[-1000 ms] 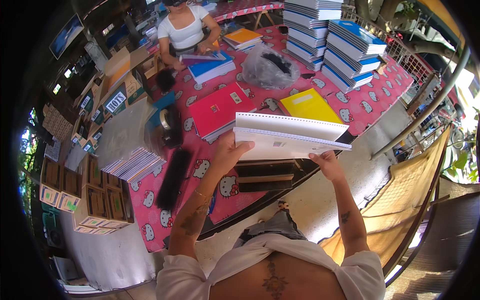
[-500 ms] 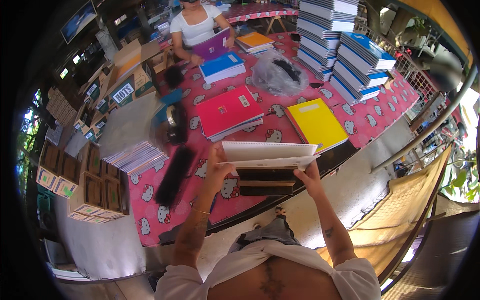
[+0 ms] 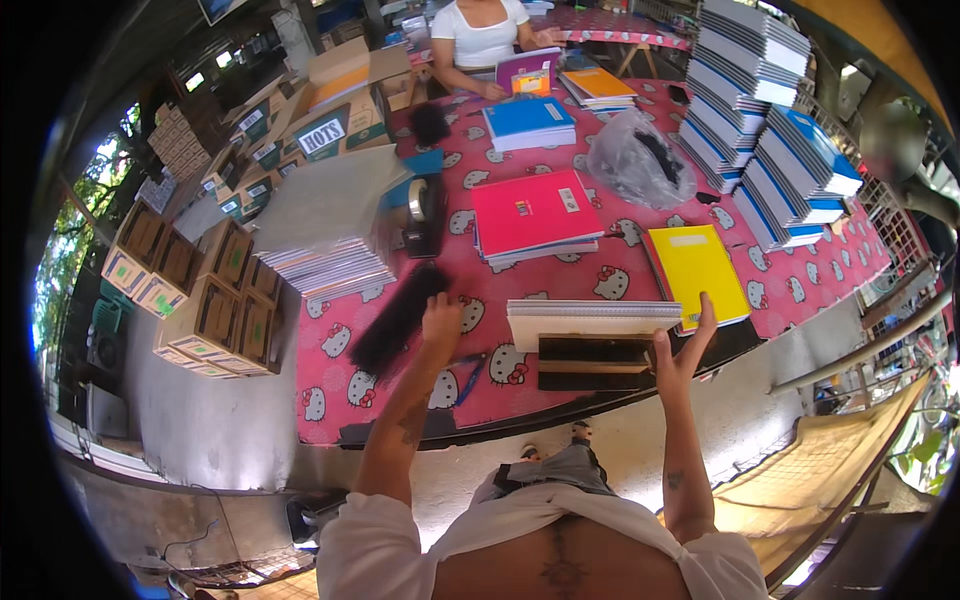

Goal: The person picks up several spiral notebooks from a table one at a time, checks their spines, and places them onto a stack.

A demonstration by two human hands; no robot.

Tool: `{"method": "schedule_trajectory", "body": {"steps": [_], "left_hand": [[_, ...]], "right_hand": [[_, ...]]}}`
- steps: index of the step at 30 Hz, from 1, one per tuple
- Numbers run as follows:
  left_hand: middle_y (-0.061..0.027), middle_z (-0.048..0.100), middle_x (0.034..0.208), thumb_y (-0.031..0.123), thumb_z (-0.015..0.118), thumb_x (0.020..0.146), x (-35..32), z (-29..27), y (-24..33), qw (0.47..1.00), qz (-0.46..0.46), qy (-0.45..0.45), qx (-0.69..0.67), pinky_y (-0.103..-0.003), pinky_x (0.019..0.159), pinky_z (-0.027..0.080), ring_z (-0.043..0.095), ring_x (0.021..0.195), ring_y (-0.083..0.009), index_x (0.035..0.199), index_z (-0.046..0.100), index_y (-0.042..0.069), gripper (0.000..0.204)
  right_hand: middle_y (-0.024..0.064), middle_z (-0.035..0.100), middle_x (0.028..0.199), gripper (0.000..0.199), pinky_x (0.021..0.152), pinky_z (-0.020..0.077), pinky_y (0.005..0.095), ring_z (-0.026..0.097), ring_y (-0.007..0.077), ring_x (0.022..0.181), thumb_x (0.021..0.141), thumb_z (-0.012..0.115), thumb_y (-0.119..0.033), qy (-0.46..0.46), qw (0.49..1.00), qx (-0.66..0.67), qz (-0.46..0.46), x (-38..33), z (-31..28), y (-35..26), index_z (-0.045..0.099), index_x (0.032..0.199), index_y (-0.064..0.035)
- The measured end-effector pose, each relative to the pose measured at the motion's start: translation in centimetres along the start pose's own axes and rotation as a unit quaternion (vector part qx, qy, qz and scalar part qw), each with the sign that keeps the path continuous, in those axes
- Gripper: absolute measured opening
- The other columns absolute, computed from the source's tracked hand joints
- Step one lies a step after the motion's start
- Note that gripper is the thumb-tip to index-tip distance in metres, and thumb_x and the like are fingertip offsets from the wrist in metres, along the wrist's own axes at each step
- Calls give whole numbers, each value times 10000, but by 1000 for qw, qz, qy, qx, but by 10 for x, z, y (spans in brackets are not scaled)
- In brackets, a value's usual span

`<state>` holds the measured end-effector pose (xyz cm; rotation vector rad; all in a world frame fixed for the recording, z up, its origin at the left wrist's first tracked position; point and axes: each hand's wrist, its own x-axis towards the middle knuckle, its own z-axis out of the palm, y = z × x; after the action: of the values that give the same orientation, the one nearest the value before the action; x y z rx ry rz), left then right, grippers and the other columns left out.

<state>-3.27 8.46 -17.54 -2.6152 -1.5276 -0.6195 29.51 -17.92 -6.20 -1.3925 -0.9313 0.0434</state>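
My left hand (image 3: 442,325) is at the near right end of a long black bundle (image 3: 392,325), perhaps binding coils. Its fingers are pinched together; whatever is between them is too small to make out. A white notebook block (image 3: 592,312) with a row of holes along its edge rests on a dark wooden stand (image 3: 592,381) at the table's front edge. Beside the block's right end is my right hand (image 3: 680,362), fingers spread and pointing up, thumb close to the stand. Blue-handled pliers (image 3: 470,380) lie between my left hand and the stand.
Red notebooks (image 3: 530,215) and yellow notebooks (image 3: 700,275) lie beyond the stand. Tall notebook stacks (image 3: 740,100) rise at far right. A plastic bag (image 3: 640,165), a tape dispenser (image 3: 422,215) and a stack of sheets (image 3: 325,240) surround them. Across the table, a person (image 3: 485,40) handles a purple notebook (image 3: 527,72).
My left hand has left the white notebook block and moved left to the black bundle. The block now sits on the stand, and my right hand's fingers have spread. The view has shifted left.
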Motion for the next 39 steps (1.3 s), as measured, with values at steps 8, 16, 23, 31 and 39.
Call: {"method": "schedule_trajectory", "body": {"steps": [8, 16, 23, 31, 39], "left_hand": [[-206, 640, 997, 156, 620, 939, 1, -116, 86, 969, 18, 133, -210, -498, 671, 532, 639, 749, -423, 1164, 601, 5, 271], [-79, 614, 738, 132, 687, 924, -29, -160, 132, 913, 34, 115, -389, -272, 550, 423, 514, 587, -128, 1092, 717, 44, 192], [-84, 608, 721, 125, 694, 921, -24, -142, 130, 906, 48, 158, -390, -284, 518, 394, 514, 579, -124, 1060, 728, 40, 167], [-83, 635, 719, 154, 701, 928, -18, -158, 136, 913, 41, 67, -400, -297, 547, 439, 543, 579, -139, 1002, 714, 19, 154], [-116, 669, 772, 182, 724, 902, -7, -151, 125, 953, 52, 86, -286, -339, 553, 480, 616, 581, -232, 940, 718, 23, 163]], "right_hand": [[134, 614, 1205, 407, 937, 458, 462, 600, 327, 1087, 806, 750, -199, -250, 883, -255, -304, 16, 107, -85, 649, 1188, -101], [73, 667, 882, 144, 743, 522, 428, 651, 329, 794, 833, 723, -167, -283, 905, -191, -255, 24, 126, -67, 706, 960, -105], [85, 652, 836, 130, 678, 534, 431, 651, 329, 768, 840, 721, -166, -279, 912, -182, -238, 24, 127, -67, 707, 951, -99], [69, 633, 808, 99, 691, 550, 412, 664, 308, 735, 833, 709, -175, -271, 915, -186, -234, 24, 126, -70, 703, 909, -111], [58, 629, 803, 105, 689, 557, 404, 661, 299, 715, 830, 706, -172, -266, 911, -199, -246, 23, 128, -71, 717, 927, -132]]}}
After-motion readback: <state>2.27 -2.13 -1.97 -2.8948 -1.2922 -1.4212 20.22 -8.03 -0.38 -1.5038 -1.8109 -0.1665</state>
